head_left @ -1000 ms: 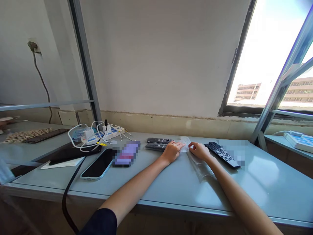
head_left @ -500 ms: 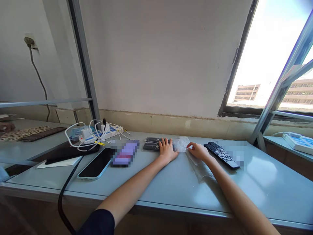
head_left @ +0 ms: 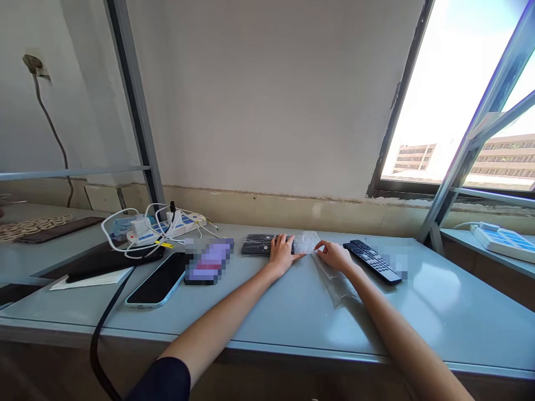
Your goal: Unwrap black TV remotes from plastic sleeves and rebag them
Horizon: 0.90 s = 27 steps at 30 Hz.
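Note:
Two black remote controls [head_left: 256,245] lie side by side in a clear plastic bag [head_left: 307,240] near the back of the desk. My left hand [head_left: 282,252] grips them from above, fingers bent over their right part and thumb stretched to the right. Their right ends are hidden under it. Just right of it, my right hand [head_left: 334,256] has thumb and forefinger pinched at the bag's right edge. Beneath my right wrist lies a crumpled strip of clear plastic [head_left: 340,287]. More black remote controls [head_left: 373,263] rest close together to the right of that hand.
A phone in a pale case [head_left: 159,281] and a partly blurred-out purple-screened device [head_left: 211,260] lie to the left. Behind them is a power strip [head_left: 184,224] with tangled white cables. A black strap [head_left: 109,328] hangs over the front edge. Metal posts [head_left: 140,111] frame the desk.
My left fingers have drawn closer together and curl more over the remote controls. My right hand stays pinched at the bag. The whole view has shifted slightly.

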Each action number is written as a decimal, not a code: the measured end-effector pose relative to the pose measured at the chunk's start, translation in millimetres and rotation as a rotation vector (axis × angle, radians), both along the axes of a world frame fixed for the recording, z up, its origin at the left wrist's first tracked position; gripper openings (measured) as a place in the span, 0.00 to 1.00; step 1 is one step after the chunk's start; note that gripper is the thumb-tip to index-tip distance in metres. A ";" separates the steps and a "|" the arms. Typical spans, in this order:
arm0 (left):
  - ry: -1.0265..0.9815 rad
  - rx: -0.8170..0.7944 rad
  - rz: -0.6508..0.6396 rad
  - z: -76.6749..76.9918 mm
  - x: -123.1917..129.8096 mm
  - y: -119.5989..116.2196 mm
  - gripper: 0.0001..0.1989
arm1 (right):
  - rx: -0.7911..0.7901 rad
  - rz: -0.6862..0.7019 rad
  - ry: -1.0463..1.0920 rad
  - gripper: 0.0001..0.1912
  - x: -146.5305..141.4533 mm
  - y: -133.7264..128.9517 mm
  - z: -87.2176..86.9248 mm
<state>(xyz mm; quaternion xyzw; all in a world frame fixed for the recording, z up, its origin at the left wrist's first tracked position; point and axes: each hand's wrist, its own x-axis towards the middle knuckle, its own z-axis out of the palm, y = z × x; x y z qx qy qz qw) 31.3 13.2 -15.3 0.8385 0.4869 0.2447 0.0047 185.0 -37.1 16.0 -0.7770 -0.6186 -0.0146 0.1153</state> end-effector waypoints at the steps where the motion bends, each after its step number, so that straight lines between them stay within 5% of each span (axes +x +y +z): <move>1: -0.007 0.017 -0.025 0.6 -0.8 0.2 0.29 | 0.012 -0.013 0.003 0.14 0.7 -0.1 1.1; 10: 0.214 0.444 -0.606 -2.0 13.9 -13.0 0.12 | 0.097 -0.303 -0.079 0.21 18.5 -1.2 -0.7; 14: 0.269 0.476 -0.650 -4.8 20.0 -18.6 0.11 | 0.063 -0.327 -0.103 0.21 23.3 1.1 -10.1; 17: 0.216 0.391 -0.451 3.0 15.1 -18.7 0.14 | 0.025 -0.335 -0.155 0.23 23.7 2.2 -12.8; 21: 0.063 0.205 0.023 26.9 -4.9 -11.2 0.25 | -0.070 -0.404 -0.183 0.26 21.2 2.3 -13.2; 27: -0.105 -0.237 0.694 55.6 -69.1 11.8 0.29 | -0.132 -0.414 -0.128 0.29 24.8 7.0 -18.1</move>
